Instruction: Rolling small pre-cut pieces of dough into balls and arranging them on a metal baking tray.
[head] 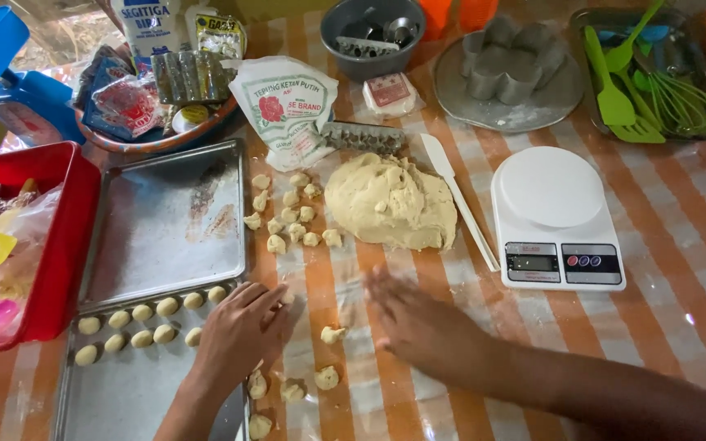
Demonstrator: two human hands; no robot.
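My left hand rests palm down over the right edge of a metal baking tray, beside two rows of rolled dough balls. My right hand lies flat and slightly blurred on the orange striped tablecloth, fingers together, with nothing visible in it. Small torn dough pieces lie between and below my hands. A large mound of dough sits beyond my hands, with more small torn dough bits to its left.
A white kitchen scale and white plastic knife stand right of the mound. A second tray, red bin, flour bag, basket of packets, metal cutters on a plate and green utensils surround.
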